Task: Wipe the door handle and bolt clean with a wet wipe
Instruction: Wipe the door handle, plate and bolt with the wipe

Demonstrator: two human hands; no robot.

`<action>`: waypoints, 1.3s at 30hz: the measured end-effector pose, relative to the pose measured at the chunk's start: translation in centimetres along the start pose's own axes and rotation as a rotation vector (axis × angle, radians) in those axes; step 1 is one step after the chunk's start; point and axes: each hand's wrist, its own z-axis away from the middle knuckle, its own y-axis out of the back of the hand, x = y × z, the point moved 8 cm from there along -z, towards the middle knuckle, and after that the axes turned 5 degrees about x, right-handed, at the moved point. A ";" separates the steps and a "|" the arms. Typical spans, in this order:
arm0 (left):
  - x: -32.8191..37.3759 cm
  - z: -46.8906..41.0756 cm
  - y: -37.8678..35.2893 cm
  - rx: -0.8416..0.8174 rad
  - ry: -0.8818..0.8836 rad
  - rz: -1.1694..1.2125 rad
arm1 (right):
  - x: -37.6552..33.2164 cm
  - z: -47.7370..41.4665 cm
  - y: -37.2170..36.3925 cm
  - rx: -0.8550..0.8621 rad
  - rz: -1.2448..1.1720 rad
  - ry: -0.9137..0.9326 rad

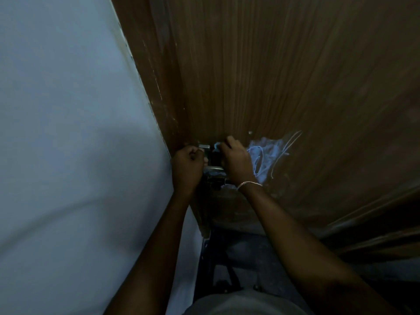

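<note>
Wet wipe (pixel 216 146), pale blue, sits pinched in the curled fingers of the right hand (pixel 235 161), against the door (pixel 272 76). Just beside it, the left hand (pixel 187 165) is fisted below the bolt (pixel 203 146); whether it grips anything is unclear. The handle (pixel 213 168) shows between both hands.

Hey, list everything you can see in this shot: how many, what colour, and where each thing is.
door: one, brown wood grain, fills the upper right.
wall: one, pale bluish white, left side.
metal fittings: silver handle and bolt parts, number unclear, at the door's edge between the hands.
wet wipe: one, pale blue, bunched at the right hand's fingertips against the fittings.
scribble marks: one patch, light blue, on the door just right of the right hand.
floor: dark, below the door.
shirt: grey, bottom edge.
bracelet: one, silver, on the right wrist.
left hand: fingers curled, beside the fittings; what it holds is hidden.
right hand: grips the wipe.
</note>
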 end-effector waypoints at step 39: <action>0.6 -0.1 -4.3 -0.073 -0.010 0.012 | 13.0 6.1 10.0 0.426 -0.071 -0.473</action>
